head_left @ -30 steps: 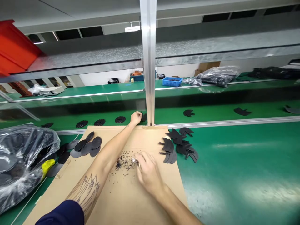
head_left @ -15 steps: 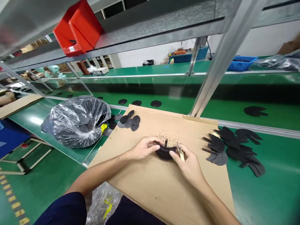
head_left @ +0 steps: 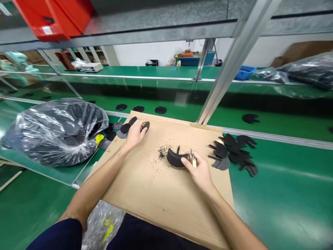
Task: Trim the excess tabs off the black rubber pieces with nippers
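My right hand (head_left: 199, 172) pinches one end of a curved black piece (head_left: 177, 159) with a narrow stem on its upper edge. The same hand also keeps hold of a small metal-tipped hand tool (head_left: 193, 159) with a cream handle, which looks like nippers. Farther left, my left hand (head_left: 135, 134) has its fingers closed on a black oval disc (head_left: 146, 127). Beside that hand lie several more black discs (head_left: 125, 128). Small black crumbs (head_left: 162, 152) are scattered on the cardboard sheet (head_left: 145, 187) left of the curved piece.
At the left stands a clear bag (head_left: 59, 132) full of black discs. Several notched black pieces (head_left: 235, 149) are piled at the cardboard's right edge. A metal post (head_left: 229, 66) rises behind the cardboard, and a red bin (head_left: 54, 21) sits on the overhead shelf.
My left hand has left the curved piece and moved up and left to the discs, closing on one. My right hand still holds the curved piece and tool. The view has shifted right.
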Tool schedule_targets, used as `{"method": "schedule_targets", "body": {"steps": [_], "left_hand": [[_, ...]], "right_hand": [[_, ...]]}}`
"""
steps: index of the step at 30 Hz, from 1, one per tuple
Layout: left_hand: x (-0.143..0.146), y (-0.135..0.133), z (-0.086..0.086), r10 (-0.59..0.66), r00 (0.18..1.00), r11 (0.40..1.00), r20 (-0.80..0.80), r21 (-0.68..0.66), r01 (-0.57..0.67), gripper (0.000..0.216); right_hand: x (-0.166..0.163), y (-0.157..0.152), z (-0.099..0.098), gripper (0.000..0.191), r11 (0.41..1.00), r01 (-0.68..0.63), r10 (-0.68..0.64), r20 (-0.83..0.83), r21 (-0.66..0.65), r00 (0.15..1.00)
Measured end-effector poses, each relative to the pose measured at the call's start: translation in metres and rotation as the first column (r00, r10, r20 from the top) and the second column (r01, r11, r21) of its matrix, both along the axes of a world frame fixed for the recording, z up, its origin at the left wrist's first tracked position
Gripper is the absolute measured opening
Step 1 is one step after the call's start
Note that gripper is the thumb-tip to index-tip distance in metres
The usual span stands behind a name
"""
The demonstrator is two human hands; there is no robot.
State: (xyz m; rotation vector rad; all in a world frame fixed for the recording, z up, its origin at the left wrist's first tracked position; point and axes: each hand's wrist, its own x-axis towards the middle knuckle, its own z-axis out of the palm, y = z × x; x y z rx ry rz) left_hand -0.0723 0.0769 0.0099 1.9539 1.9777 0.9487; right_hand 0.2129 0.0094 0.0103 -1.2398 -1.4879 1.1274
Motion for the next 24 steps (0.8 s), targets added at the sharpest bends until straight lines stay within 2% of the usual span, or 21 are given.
{"method": "schedule_targets", "body": {"steps": [2, 4, 6, 9, 14, 20, 24], "left_hand": [[0.02, -0.018, -0.003, -0.168, 0.946, 0.985, 0.279, 0.083, 0.15, 0.028], [0.041, -0.04, -0.004, -0.328, 0.792, 0.944, 0.515, 0.154, 0.291, 0.033], [0.058, -0.06, -0.005, -0.414, 0.709, 0.903, 0.571, 0.158, 0.399, 0.034], [0.069, -0.076, -0.006, -0.523, 0.722, 0.845, 0.453, 0.17, 0.506, 0.029], [0.064, -0.076, -0.016, -0.635, 0.744, 0.767, 0.209, 0.288, 0.574, 0.035], [0.066, -0.076, -0.023, -0.642, 0.765, 0.689, -0.058, 0.396, 0.607, 0.044], [0.068, -0.077, -0.022, -0.623, 0.77, 0.663, -0.137, 0.43, 0.613, 0.042]], "right_hand": [[-0.001, -0.002, 0.002, 0.036, 1.0, -0.012, 0.012, -0.003, -0.029, 1.0], [-0.001, -0.004, 0.004, 0.035, 0.997, -0.044, 0.045, 0.002, -0.057, 0.999], [-0.001, -0.006, 0.006, 0.034, 0.992, -0.101, 0.102, 0.013, -0.082, 0.995], [-0.001, -0.007, 0.007, 0.033, 0.975, -0.197, 0.201, 0.033, -0.099, 0.979], [-0.002, -0.008, 0.005, 0.033, 0.957, -0.272, 0.277, 0.048, -0.096, 0.96], [-0.004, -0.01, 0.001, 0.037, 0.961, -0.274, 0.276, 0.091, -0.035, 0.957], [-0.006, -0.012, -0.001, 0.035, 0.96, -0.279, 0.274, 0.122, 0.026, 0.954]]}}
